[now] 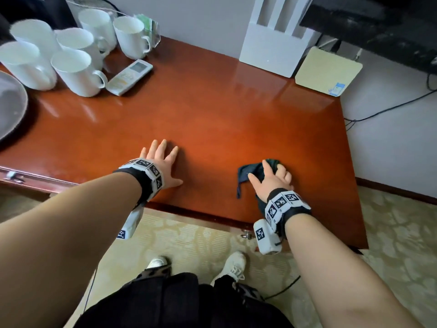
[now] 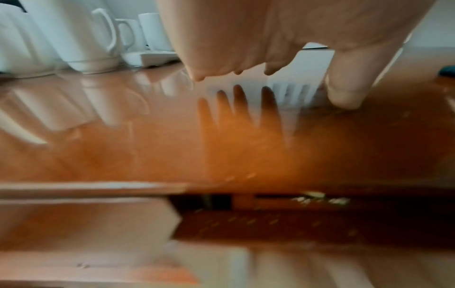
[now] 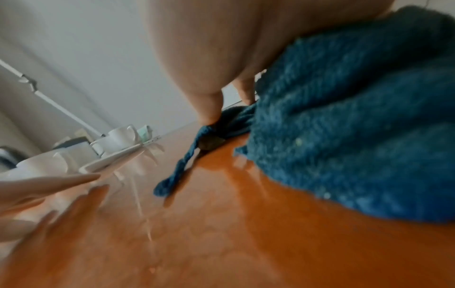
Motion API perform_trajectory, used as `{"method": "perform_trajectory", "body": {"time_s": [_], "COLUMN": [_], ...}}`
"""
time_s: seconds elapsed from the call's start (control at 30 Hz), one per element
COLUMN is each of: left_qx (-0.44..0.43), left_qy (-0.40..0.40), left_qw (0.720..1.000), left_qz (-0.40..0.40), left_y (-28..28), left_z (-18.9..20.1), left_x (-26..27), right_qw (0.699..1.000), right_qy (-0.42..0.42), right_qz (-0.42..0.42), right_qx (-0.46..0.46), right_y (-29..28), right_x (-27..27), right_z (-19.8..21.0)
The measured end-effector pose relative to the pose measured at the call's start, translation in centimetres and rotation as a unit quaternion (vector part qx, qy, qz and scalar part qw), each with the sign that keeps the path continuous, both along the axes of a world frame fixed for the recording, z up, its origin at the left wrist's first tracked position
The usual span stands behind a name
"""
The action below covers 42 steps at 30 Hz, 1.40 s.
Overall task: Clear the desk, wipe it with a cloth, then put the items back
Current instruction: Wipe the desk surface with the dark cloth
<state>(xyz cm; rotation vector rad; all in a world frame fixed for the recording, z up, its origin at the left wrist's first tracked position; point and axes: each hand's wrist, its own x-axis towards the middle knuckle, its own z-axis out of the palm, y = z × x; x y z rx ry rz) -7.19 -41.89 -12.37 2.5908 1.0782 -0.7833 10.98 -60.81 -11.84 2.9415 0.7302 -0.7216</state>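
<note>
Two hands – left (image 1: 163, 165) flat on desk (image 1: 212, 110), right (image 1: 272, 179) clutching crumpled teal cloth (image 1: 250, 171).

Patterned beige carpet (image 1: 189, 237) covers the floor. White sneakers (image 1: 233, 265) and dark trousers (image 1: 179, 304) show at the bottom. Black cables (image 1: 387, 110) trail along the grey wall (image 1: 201, 22) at right. Dark TV-like unit (image 1: 378, 27) sits at top right, dark baseboard (image 1: 397, 189) below.

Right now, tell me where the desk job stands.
Done: the glossy red-brown wooden desk is bare in the middle, white mugs pushed aside. In hand: right hand presses the dark teal cloth; left hand lies flat. Left: putting items back.
</note>
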Motion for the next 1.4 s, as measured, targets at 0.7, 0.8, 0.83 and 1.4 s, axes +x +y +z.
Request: {"method": "perform_trajectory", "body": {"time_s": [0.7,0.8,0.83,1.4], "left_qx": [0.008,0.002,0.003,-0.011], "left_qy": [-0.023,-0.033,-0.036,-0.055], "left_qw": [0.999,0.999,0.998,0.988], "left_qz": [0.03,0.038,0.044,0.142], "left_y": [7.2,7.3,7.4,11.5], "left_z": [-0.3,-0.8,-1.0,0.0], "left_x": [-11.8,-12.1,-12.3,-20.4], "right_qw": [0.955,0.974,0.978,0.876], "right_qy": [0.036,-0.022,-0.036,0.138], "right_qz": [0.205,0.082,0.051,0.449], "right_qx": [0.211,0.211,0.2,0.111], "right_y": [10.6,11.4,11.9,22.6], "right_x": [-12.8,-8.5,-7.5,-21.3], "right_z": [0.5,0.3,0.0,0.4]}}
